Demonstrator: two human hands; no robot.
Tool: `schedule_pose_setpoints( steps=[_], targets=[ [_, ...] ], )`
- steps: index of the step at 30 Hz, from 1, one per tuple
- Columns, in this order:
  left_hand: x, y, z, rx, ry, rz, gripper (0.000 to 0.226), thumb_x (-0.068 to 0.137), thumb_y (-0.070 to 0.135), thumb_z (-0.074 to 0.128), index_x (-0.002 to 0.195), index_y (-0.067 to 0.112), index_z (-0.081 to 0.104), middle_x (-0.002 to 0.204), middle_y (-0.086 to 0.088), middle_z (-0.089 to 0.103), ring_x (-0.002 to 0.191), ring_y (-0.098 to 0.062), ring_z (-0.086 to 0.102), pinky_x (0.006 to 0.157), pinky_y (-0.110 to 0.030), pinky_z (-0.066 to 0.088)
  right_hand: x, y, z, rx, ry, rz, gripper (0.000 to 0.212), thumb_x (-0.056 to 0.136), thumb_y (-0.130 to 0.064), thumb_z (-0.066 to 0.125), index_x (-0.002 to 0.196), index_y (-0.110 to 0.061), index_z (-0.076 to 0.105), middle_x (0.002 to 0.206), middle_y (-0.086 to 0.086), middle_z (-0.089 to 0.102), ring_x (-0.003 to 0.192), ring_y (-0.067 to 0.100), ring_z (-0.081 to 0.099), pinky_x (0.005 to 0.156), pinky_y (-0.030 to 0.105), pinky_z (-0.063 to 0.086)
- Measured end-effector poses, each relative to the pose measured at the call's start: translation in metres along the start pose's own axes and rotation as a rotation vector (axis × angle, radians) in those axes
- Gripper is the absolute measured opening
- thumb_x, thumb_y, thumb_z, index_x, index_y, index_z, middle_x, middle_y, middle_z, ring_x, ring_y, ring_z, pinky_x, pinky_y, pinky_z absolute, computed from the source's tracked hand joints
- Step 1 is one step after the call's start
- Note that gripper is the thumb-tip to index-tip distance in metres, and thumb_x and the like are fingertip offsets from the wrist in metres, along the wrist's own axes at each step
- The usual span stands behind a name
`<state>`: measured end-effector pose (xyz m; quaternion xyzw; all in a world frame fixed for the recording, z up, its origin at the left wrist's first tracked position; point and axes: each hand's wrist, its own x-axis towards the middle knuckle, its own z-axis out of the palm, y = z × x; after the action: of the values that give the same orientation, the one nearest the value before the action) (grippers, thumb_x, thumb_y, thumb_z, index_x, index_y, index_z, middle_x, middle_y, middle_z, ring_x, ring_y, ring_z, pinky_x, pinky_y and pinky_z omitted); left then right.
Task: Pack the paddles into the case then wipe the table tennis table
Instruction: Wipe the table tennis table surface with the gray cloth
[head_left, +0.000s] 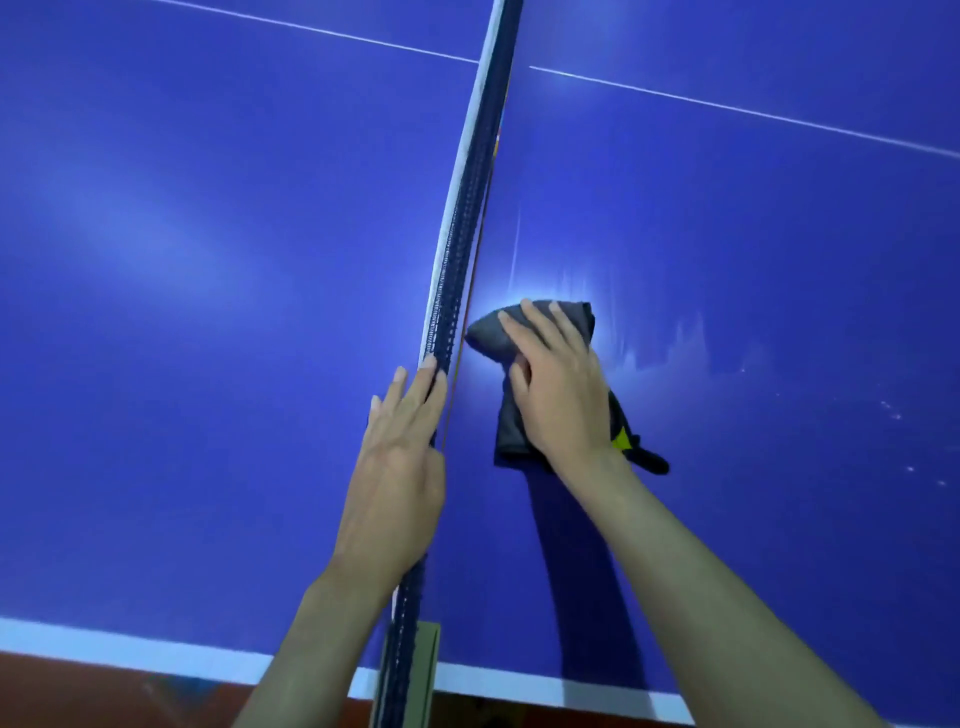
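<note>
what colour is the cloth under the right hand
Dark grey cloth, with a small yellow patch near the wrist; head view.

A blue table tennis table (727, 234) bears a grey cloth (493, 332).

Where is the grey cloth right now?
The grey cloth lies on the blue table, just right of the net, pressed flat under the right hand.
</note>
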<state>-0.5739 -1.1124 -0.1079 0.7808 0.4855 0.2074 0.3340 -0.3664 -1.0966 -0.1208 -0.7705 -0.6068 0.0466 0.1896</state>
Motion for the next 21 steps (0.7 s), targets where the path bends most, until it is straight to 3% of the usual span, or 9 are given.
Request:
schedule_pose_setpoints(
  steps=[6, 10, 17, 21],
  targets=[
    [0.001, 0.008, 0.008, 0.018, 0.000, 0.014, 0.074, 0.092, -0.002, 0.030, 0.163, 0.019, 0.027, 0.171, 0.019, 0.012, 0.160, -0.010, 0.002, 0.130, -0.035, 0.004, 0.110, 0.029, 0.008, 0.002, 0.012, 0.080, 0.049, 0.102, -0.017, 0.050, 0.149, -0.028, 0.053, 0.161, -0.003, 0.044, 0.153, 0.023, 0.030, 0.120, 0.043, 0.035],
    [0.001, 0.013, 0.015, 0.032, 0.003, 0.031, 0.073, 0.093, -0.003, 0.033, 0.163, 0.018, 0.028, 0.172, 0.017, 0.012, 0.160, -0.010, 0.005, 0.130, -0.035, 0.004, 0.138, 0.042, 0.006, 0.047, -0.012, 0.082, 0.048, 0.104, -0.017, 0.048, 0.151, -0.026, 0.052, 0.162, -0.002, 0.042, 0.154, 0.023, 0.028, 0.124, 0.044, 0.028],
    [0.001, 0.022, 0.021, 0.301, -0.001, 0.127, 0.078, 0.091, -0.011, 0.045, 0.163, 0.011, 0.024, 0.173, 0.001, 0.010, 0.160, -0.024, 0.005, 0.130, -0.048, 0.012, 0.053, 0.029, -0.004, 0.073, 0.010, 0.118, 0.049, 0.104, -0.015, 0.048, 0.151, -0.029, 0.051, 0.164, -0.004, 0.038, 0.156, 0.020, 0.024, 0.122, 0.046, 0.029],
    [-0.009, 0.038, 0.029, 0.484, -0.013, 0.158, 0.086, 0.082, -0.011, 0.043, 0.163, 0.005, 0.019, 0.173, -0.011, 0.008, 0.160, -0.031, 0.005, 0.129, -0.048, 0.011, -0.039, 0.014, -0.012, 0.035, 0.074, 0.151, 0.049, 0.099, -0.016, 0.056, 0.147, -0.027, 0.055, 0.161, -0.001, 0.044, 0.154, 0.022, 0.030, 0.116, 0.047, 0.038]
  ],
)
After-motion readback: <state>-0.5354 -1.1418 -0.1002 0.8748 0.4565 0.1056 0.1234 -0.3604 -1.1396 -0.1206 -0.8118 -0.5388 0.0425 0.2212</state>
